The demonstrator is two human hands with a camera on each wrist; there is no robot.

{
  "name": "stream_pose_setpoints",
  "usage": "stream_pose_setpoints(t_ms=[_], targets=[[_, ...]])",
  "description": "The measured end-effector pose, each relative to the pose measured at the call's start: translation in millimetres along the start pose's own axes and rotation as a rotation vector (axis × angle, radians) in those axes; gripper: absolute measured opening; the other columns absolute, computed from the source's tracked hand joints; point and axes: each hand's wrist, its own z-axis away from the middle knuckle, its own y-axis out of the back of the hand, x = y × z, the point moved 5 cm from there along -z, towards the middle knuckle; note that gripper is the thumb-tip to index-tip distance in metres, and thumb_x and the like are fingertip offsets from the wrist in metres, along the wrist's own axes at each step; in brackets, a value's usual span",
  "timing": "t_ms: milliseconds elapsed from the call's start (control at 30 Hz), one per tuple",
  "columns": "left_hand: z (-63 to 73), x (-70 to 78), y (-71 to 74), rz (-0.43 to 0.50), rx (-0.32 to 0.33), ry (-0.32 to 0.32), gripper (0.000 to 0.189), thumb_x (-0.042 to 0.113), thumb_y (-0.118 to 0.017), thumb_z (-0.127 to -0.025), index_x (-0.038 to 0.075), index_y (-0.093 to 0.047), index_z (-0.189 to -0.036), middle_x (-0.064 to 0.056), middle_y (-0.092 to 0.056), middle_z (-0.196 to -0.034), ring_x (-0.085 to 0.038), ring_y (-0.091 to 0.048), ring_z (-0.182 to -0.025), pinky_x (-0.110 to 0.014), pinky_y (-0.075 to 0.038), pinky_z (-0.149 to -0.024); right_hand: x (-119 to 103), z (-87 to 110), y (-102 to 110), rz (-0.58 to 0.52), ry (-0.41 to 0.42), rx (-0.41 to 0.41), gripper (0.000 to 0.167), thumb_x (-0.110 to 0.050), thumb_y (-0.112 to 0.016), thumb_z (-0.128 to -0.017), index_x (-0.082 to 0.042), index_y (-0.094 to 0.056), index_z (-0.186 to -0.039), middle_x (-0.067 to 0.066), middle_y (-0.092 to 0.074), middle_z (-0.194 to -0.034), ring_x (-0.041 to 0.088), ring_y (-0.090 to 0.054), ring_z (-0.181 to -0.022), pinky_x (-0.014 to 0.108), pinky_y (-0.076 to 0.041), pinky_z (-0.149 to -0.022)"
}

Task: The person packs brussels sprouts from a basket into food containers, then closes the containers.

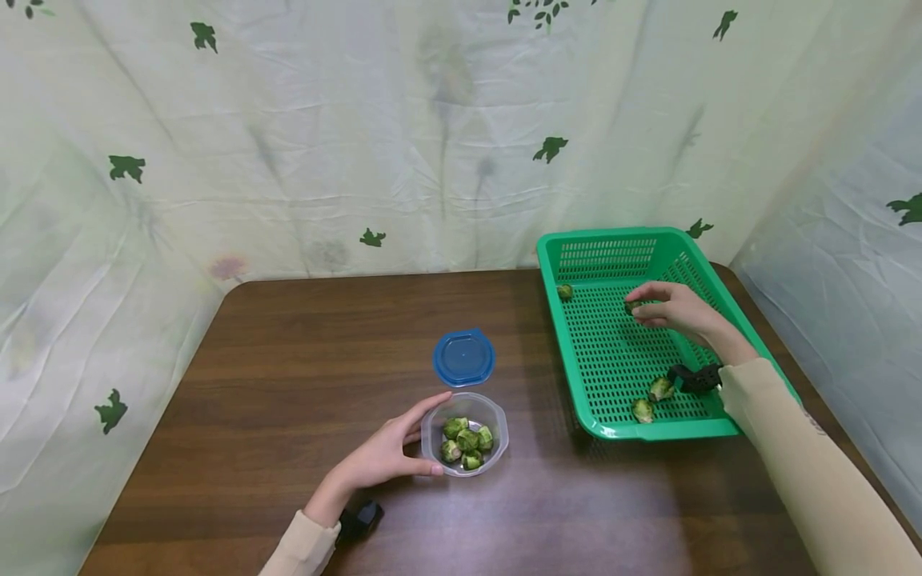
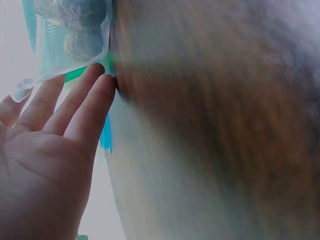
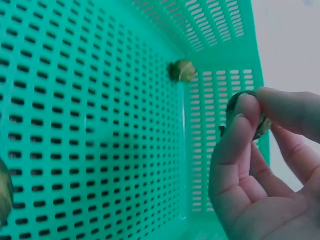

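My left hand (image 1: 382,448) holds a small clear plastic container (image 1: 500,432) from its left side, thumb at the near side and index finger at the far rim. In the left wrist view the other fingers (image 2: 90,110) reach toward its wall rather straight. Several Brussels sprouts (image 1: 467,440) lie inside the container. Over the green basket (image 1: 587,360), my right hand (image 1: 677,310) pinches one Brussels sprout (image 3: 262,127) between thumb and fingertips, which partly cover it. Another sprout (image 3: 183,70) sits in the basket's far left corner, and two sprouts (image 1: 660,389) lie near its front.
A blue lid (image 1: 464,358) lies flat on the wooden table (image 1: 324,344), just beyond the container. The basket's raised, slotted walls stand at the table's right side. Pale curtains (image 1: 446,160) with a leaf print hang behind the table and at both sides.
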Motion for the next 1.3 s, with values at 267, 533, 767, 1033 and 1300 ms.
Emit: stream_pose_setpoints(t_ms=[267,533,767,1033,1300], targets=[[0.4,-1.6,0.1,-0.002,0.001,-0.005,0.089,0.025,-0.079,-0.08,0.019,-0.026,-0.151,-0.011,-0.034,-0.149,-0.029,-0.043,-0.129,-0.037,-0.039,-0.103,-17.8,2.3,-13.5,-0.035,0.051,-0.009,0.04,-0.013,-0.058,-0.097,0.008,-0.044,-0.128,0.016,-0.047,-0.123,0.017,-0.058,-0.085,0.028,-0.053,-0.08],[0.2,0.7,0.1,0.011,0.001,-0.012,0.09,0.02,-0.08,-0.079,0.018,-0.025,-0.151,-0.012,-0.033,-0.149,-0.031,-0.043,-0.129,-0.04,-0.04,-0.103,-31.8,3.1,-28.2,-0.055,0.113,-0.058,0.04,-0.014,-0.06,-0.096,0.005,-0.047,-0.129,0.014,-0.045,-0.13,0.021,-0.061,-0.096,0.032,-0.053,-0.082],[0.2,1.1,0.1,0.015,0.0,-0.012,0.09,0.021,-0.08,-0.079,0.018,-0.025,-0.151,-0.011,-0.033,-0.15,-0.03,-0.042,-0.13,-0.039,-0.039,-0.103,-42.2,3.6,-39.5,-0.089,0.158,-0.085,0.031,-0.012,-0.06,-0.096,0.003,-0.052,-0.122,0.009,-0.051,-0.123,0.025,-0.059,-0.103,0.031,-0.052,-0.086],[0.2,2.7,0.2,0.011,-0.003,-0.002,0.089,0.021,-0.079,-0.08,0.016,-0.025,-0.151,-0.014,-0.033,-0.149,-0.032,-0.041,-0.13,-0.038,-0.039,-0.103,-56.8,6.4,-55.7,-0.11,0.193,-0.161,0.025,-0.008,-0.059,-0.095,0.001,-0.054,-0.118,0.015,-0.048,-0.125,0.029,-0.054,-0.107,0.04,-0.049,-0.093],[0.4,-2.4,1.2,-0.01,0.002,0.016,0.09,0.024,-0.08,-0.079,0.022,-0.025,-0.151,-0.008,-0.034,-0.15,-0.027,-0.042,-0.13,-0.037,-0.039,-0.103,-67.9,8.3,-70.2,-0.076,0.221,-0.187,0.024,-0.009,-0.059,-0.095,-0.001,-0.057,-0.117,0.014,-0.055,-0.122,0.031,-0.053,-0.106,0.04,-0.05,-0.089]])
